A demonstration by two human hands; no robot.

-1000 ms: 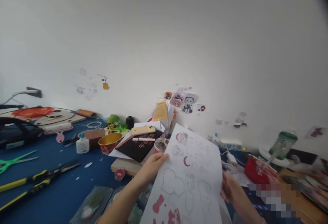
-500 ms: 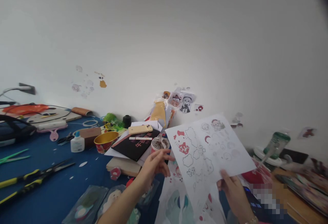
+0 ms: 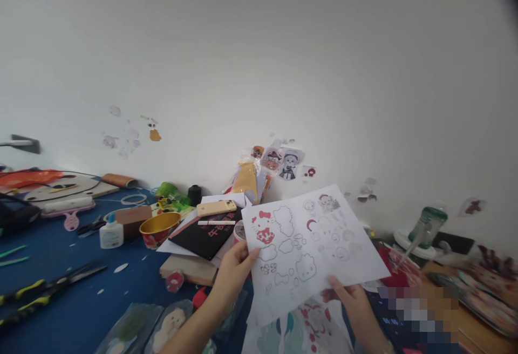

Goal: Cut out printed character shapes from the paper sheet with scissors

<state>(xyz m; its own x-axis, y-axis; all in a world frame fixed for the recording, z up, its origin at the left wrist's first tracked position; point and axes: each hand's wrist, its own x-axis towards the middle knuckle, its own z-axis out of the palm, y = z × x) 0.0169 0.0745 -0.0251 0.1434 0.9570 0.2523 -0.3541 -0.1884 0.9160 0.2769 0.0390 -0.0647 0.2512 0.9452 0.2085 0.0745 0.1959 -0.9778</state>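
A white paper sheet (image 3: 301, 259) printed with outlined cartoon cat shapes and small red pieces is held up, tilted, above the table. My left hand (image 3: 237, 267) pinches its left edge between thumb and fingers. At the lower right edge, my right hand (image 3: 348, 297) grips it with the thumb on top. Beneath lies another printed sheet (image 3: 275, 335) with teal and red figures, partly covered by the held one. A cup (image 3: 239, 231) behind my left hand is mostly hidden by the paper.
At left lie yellow-black scissors (image 3: 48, 292), a white glue bottle (image 3: 111, 232) and a gold bowl (image 3: 159, 230). A phone (image 3: 216, 208) and pen rest on a black folder (image 3: 202, 238). Packets (image 3: 129, 327) lie in front. To the right stands a green bottle (image 3: 427, 227).
My left hand has closed on the sheet's left edge; before, it was open beside it. The sheet has come left and lies flatter to view. The camera view has shifted slightly right.
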